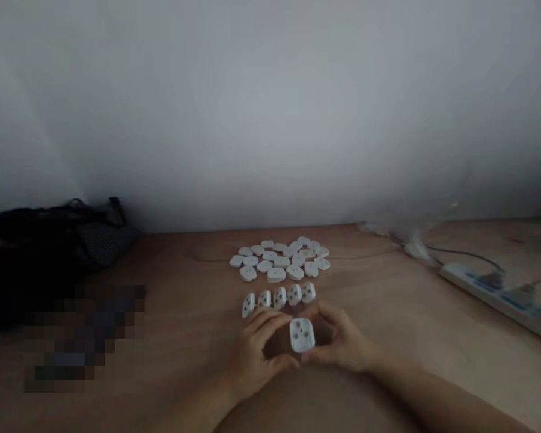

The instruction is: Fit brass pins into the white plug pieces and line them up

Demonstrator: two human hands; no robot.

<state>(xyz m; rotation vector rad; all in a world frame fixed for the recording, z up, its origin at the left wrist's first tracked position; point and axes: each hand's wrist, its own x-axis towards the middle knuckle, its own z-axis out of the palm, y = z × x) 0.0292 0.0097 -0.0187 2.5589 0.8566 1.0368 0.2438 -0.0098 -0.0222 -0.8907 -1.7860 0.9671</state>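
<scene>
A white rounded-square plastic socket piece, its face with several dark round spots turned toward me, is held up between my two hands. My left hand curls round its left side, index fingertip at the upper corner and thumb below. From the right, my right hand pinches it between thumb and forefinger. Just beyond my fingers, several similar pieces stand on edge in a row. The left ones are partly covered by my left hand. Farther back, many more white pieces lie flat in a loose cluster.
The wooden table meets a pale wall at the back. A black bag stands at the left, with a blurred-out item before it. At the right lie a white power strip, a dark cable and clear plastic wrap.
</scene>
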